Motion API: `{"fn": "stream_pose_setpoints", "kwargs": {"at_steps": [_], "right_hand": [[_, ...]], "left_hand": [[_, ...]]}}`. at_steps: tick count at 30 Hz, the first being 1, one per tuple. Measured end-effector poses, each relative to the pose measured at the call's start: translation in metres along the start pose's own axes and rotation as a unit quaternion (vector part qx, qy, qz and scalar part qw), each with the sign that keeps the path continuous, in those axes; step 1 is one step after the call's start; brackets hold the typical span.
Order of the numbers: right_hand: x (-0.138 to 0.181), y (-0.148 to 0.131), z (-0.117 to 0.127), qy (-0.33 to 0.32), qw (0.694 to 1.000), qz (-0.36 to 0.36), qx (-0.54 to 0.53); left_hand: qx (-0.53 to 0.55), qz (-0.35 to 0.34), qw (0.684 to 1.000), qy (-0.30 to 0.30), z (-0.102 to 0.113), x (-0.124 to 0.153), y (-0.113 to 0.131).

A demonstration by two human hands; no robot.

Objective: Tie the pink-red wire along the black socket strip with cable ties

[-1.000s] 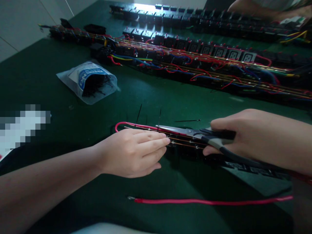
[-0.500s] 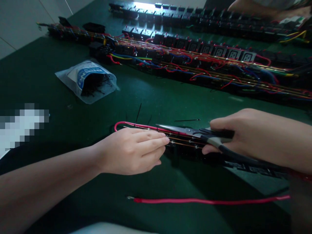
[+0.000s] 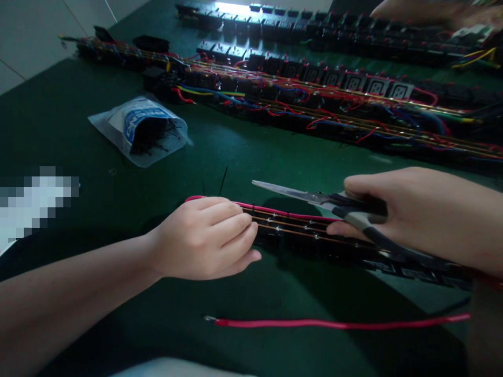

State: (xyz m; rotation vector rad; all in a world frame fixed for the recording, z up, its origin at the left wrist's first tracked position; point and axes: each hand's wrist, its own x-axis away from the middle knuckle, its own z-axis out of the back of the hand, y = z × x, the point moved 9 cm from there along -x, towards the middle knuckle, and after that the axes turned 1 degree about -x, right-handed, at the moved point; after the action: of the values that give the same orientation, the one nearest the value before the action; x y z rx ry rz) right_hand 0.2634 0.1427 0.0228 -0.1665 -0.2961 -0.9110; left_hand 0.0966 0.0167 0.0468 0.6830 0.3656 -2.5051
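Note:
My left hand (image 3: pixel 212 238) is closed over the left end of a power strip (image 3: pixel 334 248) with bare copper rails, its fingers curled on the upper side. A red wire (image 3: pixel 271 210) runs along the strip's far edge, bound by black cable ties (image 3: pixel 288 215); one long tie tail (image 3: pixel 223 179) sticks up beyond my left hand. My right hand (image 3: pixel 416 214) grips the handles of a pair of scissors (image 3: pixel 302 195). Their blades look closed and point left, above the far edge of the strip. My left fingertips and what lies under them are hidden.
An open plastic bag (image 3: pixel 137 131) of black cable ties lies at the back left. Long wired strips (image 3: pixel 314 99) span the far side. In front lies a loose red cable (image 3: pixel 334 324) with a metal lug. At top right shows another person's arm (image 3: pixel 416 11).
The scissors have lifted off the red wire and shifted slightly right. My left hand has slid left with its fingers more curled. The loose tie piece beyond the scissors no longer shows.

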Motion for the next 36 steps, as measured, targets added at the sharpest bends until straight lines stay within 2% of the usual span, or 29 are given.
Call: {"fn": "stream_pose_setpoints", "kwargs": {"at_steps": [8, 14, 16, 18, 19, 21, 23, 26, 28, 30, 36], "right_hand": [[0.0, -0.006, -0.001, -0.015, 1.0, 0.004, 0.002], [-0.001, -0.005, -0.011, -0.079, 0.996, -0.006, -0.031], [-0.001, -0.001, -0.013, -0.088, 0.995, -0.023, -0.037], [-0.002, 0.002, -0.013, -0.083, 0.995, -0.034, -0.034], [-0.002, 0.003, -0.013, -0.08, 0.996, -0.038, -0.03], [-0.002, 0.004, -0.013, -0.08, 0.996, -0.04, -0.027], [-0.002, 0.005, -0.014, -0.085, 0.995, -0.039, -0.029], [-0.003, 0.005, -0.015, -0.084, 0.995, -0.035, -0.033], [-0.003, 0.004, -0.016, -0.083, 0.995, -0.032, -0.039], [-0.004, 0.002, -0.017, -0.087, 0.995, -0.027, -0.049], [-0.002, -0.005, -0.018, -0.114, 0.99, -0.018, -0.079]], "left_hand": [[-0.009, 0.009, 1.0, -0.019, -0.001, -0.003, 0.006], [0.052, -0.012, 0.997, -0.062, -0.016, 0.001, 0.008], [0.089, 0.039, 0.995, -0.027, -0.013, 0.002, -0.007], [0.101, 0.165, 0.981, 0.008, -0.01, 0.008, -0.038], [0.098, 0.245, 0.965, 0.002, -0.013, 0.015, -0.056], [0.13, 0.38, 0.912, -0.079, -0.031, 0.032, -0.081], [0.208, 0.446, 0.857, -0.155, -0.049, 0.044, -0.088], [0.314, 0.489, 0.795, -0.172, -0.058, 0.05, -0.085], [0.343, 0.51, 0.771, -0.163, -0.058, 0.052, -0.083], [0.347, 0.52, 0.764, -0.161, -0.057, 0.052, -0.083], [0.336, 0.521, 0.771, -0.146, -0.055, 0.049, -0.085]]}}
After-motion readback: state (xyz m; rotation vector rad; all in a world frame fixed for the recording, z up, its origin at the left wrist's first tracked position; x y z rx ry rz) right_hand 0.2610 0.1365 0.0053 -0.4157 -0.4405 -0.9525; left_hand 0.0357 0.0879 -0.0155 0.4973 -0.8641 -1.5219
